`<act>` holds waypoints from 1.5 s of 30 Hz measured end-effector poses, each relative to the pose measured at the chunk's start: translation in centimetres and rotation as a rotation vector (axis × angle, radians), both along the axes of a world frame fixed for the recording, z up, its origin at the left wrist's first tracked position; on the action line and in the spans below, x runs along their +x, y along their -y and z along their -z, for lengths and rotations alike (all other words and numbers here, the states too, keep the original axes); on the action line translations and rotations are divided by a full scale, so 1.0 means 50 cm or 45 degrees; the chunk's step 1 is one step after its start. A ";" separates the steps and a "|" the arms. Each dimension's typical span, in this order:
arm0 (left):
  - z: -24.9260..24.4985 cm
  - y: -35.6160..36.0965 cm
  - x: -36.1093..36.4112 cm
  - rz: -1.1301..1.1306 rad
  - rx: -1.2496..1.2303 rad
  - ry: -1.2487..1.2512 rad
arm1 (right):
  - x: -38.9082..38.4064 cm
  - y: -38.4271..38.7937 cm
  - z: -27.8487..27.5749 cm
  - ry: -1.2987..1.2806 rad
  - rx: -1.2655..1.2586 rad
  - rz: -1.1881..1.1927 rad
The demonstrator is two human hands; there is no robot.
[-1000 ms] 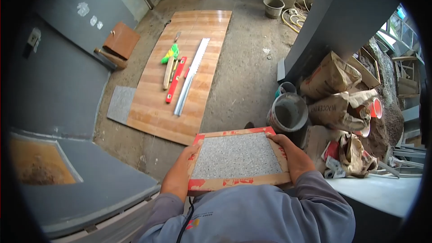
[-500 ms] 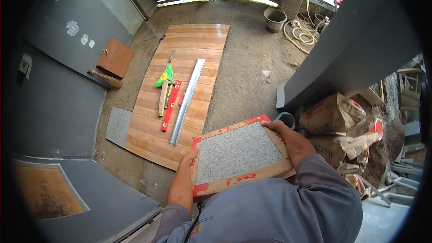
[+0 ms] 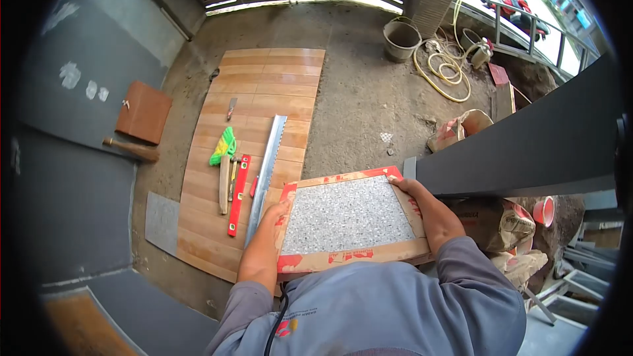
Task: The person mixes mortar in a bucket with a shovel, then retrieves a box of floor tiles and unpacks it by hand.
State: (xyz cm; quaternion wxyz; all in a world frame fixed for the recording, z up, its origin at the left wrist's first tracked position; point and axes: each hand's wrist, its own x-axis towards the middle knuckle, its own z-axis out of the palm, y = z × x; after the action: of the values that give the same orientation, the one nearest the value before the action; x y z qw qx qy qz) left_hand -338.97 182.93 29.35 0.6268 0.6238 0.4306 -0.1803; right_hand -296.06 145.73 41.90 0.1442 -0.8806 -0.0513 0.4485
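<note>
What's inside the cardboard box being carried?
Through the open top of the cardboard box, gripped by the left hand and right hand, a speckled grey tile shows. Anything stacked beneath it is covered.

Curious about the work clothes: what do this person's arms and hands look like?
The left hand and right hand are bare, without gloves. Grey-blue long sleeves cover the arms. A black cable runs down the chest by a small orange logo.

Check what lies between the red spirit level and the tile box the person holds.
In the head view, a long aluminium straightedge lies on the wood-look tiles between the red spirit level and the tile box.
</note>
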 end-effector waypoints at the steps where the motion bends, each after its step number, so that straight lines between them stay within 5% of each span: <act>1: -0.036 -0.041 0.045 0.029 -0.006 0.023 | 0.016 -0.014 -0.013 -0.023 0.010 0.037; 8: -0.182 -0.235 0.365 0.223 0.070 -0.402 | 0.210 -0.098 0.020 -0.087 0.026 0.212; 11: -0.227 -0.288 0.474 0.248 0.063 -0.102 | 0.329 -0.160 0.031 -0.077 0.024 0.184; 14: -0.157 -0.362 0.547 0.223 0.021 -0.121 | 0.410 -0.193 -0.011 -0.050 0.020 0.149; 17: -0.308 -0.346 0.645 0.112 -0.026 -0.086 | 0.503 -0.243 -0.086 -0.265 0.095 0.265; 22: -0.231 -0.423 0.762 0.016 -0.037 -0.050 | 0.711 -0.353 -0.096 -0.102 0.002 0.080; 25: -0.202 -0.479 0.806 -0.012 -0.138 0.039 | 0.755 -0.443 -0.215 -0.055 0.014 0.104; 29: -0.283 -0.542 0.907 -0.012 0.027 -0.143 | 0.847 -0.555 -0.227 -0.019 -0.080 0.048; 32: -0.203 -0.648 1.001 -0.042 0.083 0.072 | 0.974 -0.646 -0.163 0.041 -0.055 -0.060; 35: -0.265 -0.716 1.065 -0.018 -0.124 -0.089 | 0.997 -0.723 -0.289 -0.008 -0.081 -0.050; 41: -0.359 -0.907 1.222 0.132 0.045 -0.153 | 1.086 -0.828 -0.277 -0.088 -0.053 0.170; 44: -0.288 -1.005 1.271 0.170 0.066 -0.066 | 1.097 -0.876 -0.333 -0.152 -0.039 0.229; 45: -0.338 -1.014 1.295 0.187 0.061 -0.130 | 1.107 -0.881 -0.320 -0.140 -0.013 0.231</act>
State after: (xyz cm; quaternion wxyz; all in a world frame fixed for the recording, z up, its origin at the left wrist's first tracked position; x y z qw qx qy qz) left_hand -274.20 233.65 46.27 0.5740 0.6586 0.4193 -0.2470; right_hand -240.71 189.79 57.88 0.1824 -0.8564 0.0387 0.4814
